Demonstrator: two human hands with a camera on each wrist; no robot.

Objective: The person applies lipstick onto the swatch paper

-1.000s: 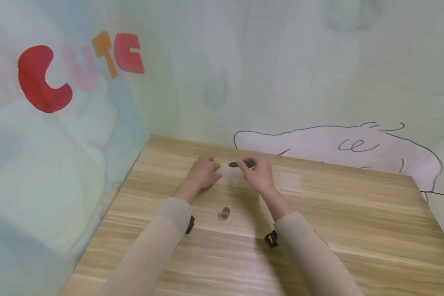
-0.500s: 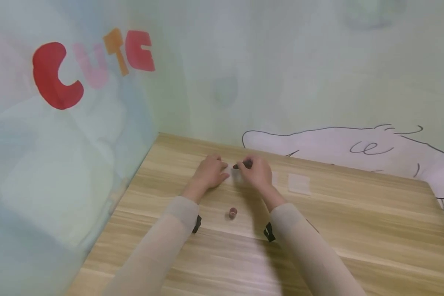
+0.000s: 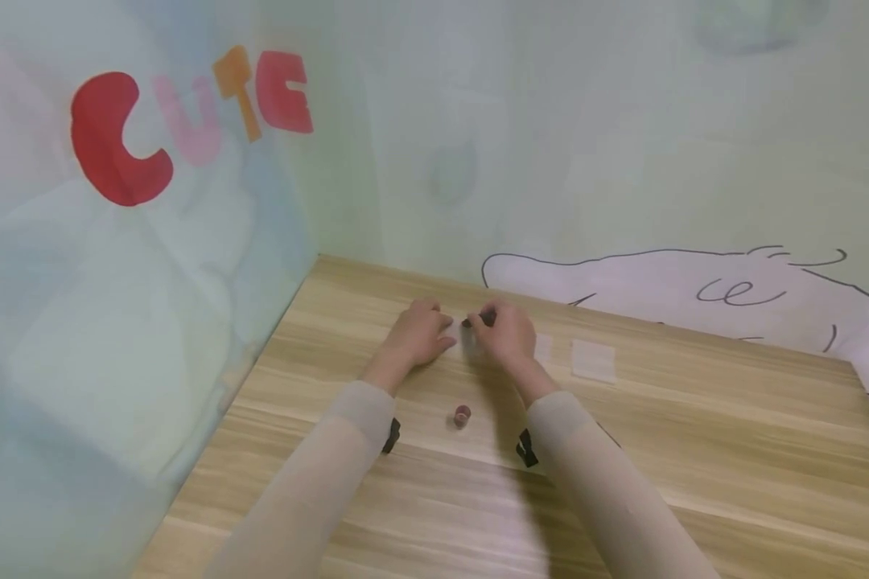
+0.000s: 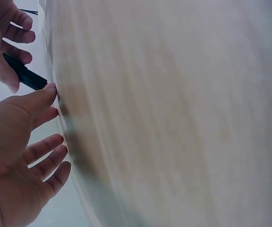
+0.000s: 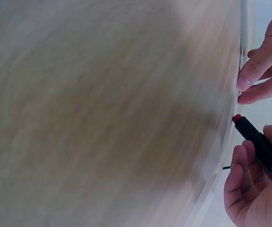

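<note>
My right hand (image 3: 508,331) grips a black lipstick (image 5: 259,147) between thumb and fingers. In the right wrist view its red tip (image 5: 237,117) points down at the tabletop, right at the surface. Beneath it lies a small white sheet (image 3: 471,346), partly covered by both hands. My left hand (image 3: 420,334) rests on the left side of that sheet, thumb and fingertips down and fingers loosely extended. From the left wrist, the lipstick's end shows just behind my left thumb (image 4: 43,96). A small dark red translucent cap (image 3: 462,415) stands on the table between my forearms.
Two more white sheets lie to the right, one (image 3: 594,360) in full view and one (image 3: 543,347) partly behind my right hand. The wooden table (image 3: 731,450) meets a printed backdrop (image 3: 405,201) at its back and left edges. Black wrist mounts (image 3: 527,449) show below both sleeves.
My right hand has tilted the lipstick, and its red tip, plain a second ago in the head view, no longer shows there. My left hand keeps its place on the sheet. The head view has shifted slightly.
</note>
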